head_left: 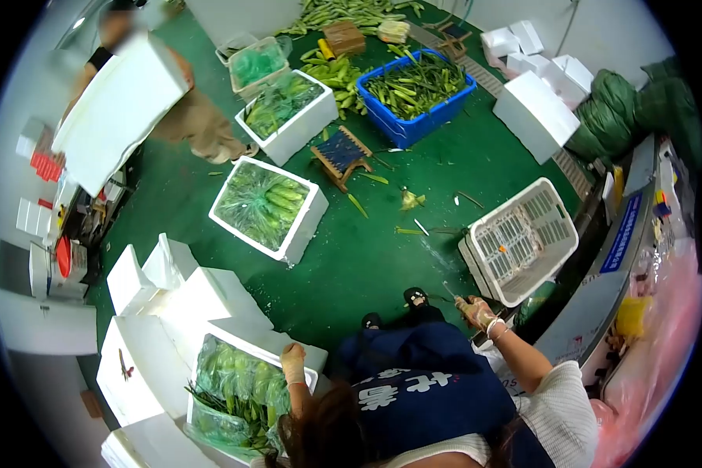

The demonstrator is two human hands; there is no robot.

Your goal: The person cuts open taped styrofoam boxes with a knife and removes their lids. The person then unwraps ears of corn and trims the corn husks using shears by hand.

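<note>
Between box (312,380) and crate (555,231), right hand (476,313) grips thin tool (448,289), left hand's (293,363) grasp unclear.

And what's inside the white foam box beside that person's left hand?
Inside the box, green vegetables and see-through plastic show on top; whatever lies beneath is covered and cannot be seen.

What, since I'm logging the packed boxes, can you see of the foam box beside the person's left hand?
The foam box is white, open-topped and apparently made of expanded foam. It is filled with pale green produce under crinkled clear plastic, with darker green, strip-like pieces nearer the bottom of the picture. It sits askew in view, among other white foam pieces. The left hand overlaps its rim; whether they touch is unclear. The person's head partly hides one corner.
</note>
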